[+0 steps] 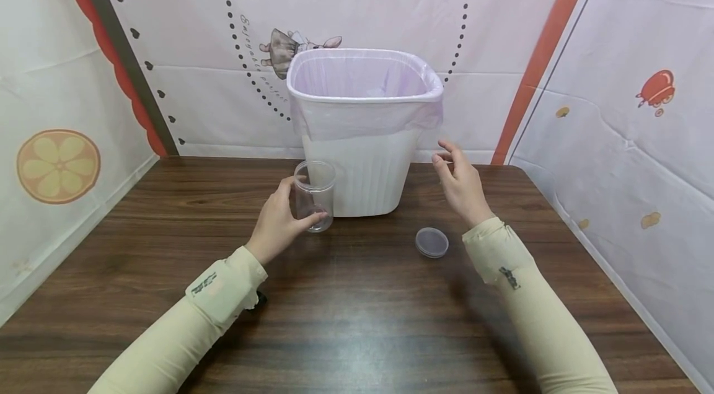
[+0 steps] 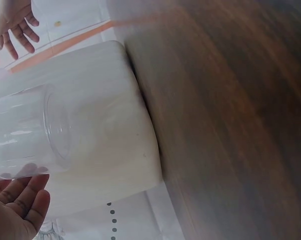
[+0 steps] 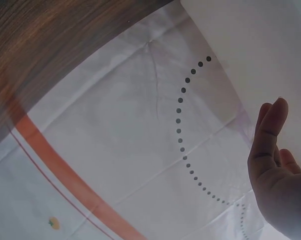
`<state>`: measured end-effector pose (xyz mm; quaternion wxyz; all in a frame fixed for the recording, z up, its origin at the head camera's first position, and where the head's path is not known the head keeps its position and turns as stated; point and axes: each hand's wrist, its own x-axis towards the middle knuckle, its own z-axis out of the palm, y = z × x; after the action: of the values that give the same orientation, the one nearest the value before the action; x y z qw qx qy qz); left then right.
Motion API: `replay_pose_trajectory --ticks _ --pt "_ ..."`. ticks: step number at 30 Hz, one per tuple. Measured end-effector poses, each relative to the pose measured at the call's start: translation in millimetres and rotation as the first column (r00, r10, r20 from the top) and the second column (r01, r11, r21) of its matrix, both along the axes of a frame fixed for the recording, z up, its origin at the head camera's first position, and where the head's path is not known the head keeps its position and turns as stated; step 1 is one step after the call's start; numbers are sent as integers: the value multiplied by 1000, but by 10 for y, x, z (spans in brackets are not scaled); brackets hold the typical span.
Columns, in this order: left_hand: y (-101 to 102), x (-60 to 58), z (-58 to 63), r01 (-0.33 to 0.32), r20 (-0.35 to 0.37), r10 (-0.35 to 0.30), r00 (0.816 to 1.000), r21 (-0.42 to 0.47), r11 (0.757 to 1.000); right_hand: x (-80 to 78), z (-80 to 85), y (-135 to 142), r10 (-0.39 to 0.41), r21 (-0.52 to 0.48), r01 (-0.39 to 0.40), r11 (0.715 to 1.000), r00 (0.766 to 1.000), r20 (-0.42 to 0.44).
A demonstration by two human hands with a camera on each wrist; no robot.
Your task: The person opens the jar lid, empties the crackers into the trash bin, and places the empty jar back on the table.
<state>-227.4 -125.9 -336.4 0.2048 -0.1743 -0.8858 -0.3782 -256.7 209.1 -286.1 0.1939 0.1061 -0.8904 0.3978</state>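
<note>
A clear plastic jar (image 1: 315,192) without a lid stands upright in my left hand (image 1: 281,220), in front of the bin's lower left. Thumb and fingers grip it from the left side; in the left wrist view the jar (image 2: 28,132) shows with fingertips along its wall. My right hand (image 1: 460,182) is raised to the right of the white bin (image 1: 362,165), its fingers loosely bent and holding nothing. Below it on the table lies a round clear lid (image 1: 432,242). In the right wrist view the right hand (image 3: 278,165) appears beside the bin's pale wall.
The bin has a thin purple liner (image 1: 362,118) folded over its rim, with something pale faintly visible inside. It stands at the back of the dark wooden table (image 1: 346,332). Printed white cloth (image 1: 184,28) hangs behind and along both sides.
</note>
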Motion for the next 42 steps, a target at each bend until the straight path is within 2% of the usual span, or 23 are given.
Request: replay_pose_trajectory --ticks 8,19,25,29,34,42 --pt "6 -3 -54 33 -15 -33 999 5 999 -5 -51 -1 9 -15 -9 1000 1000 -10" --pt "74 51 -60 91 33 -91 995 16 996 18 -107 8 11 -17 -11 1000 1000 -4" --pt "87 53 -75 137 33 -138 990 13 990 35 -139 18 7 -18 -7 1000 1000 16" --pt "95 56 -81 207 45 -207 977 17 978 49 -162 23 11 -21 -10 1000 1000 28" --pt "112 62 -102 298 74 -299 951 24 954 64 -205 32 11 -33 -10 999 999 33" --pt "123 72 -135 372 131 -369 920 4 928 60 -270 44 6 -35 -5 999 999 41"
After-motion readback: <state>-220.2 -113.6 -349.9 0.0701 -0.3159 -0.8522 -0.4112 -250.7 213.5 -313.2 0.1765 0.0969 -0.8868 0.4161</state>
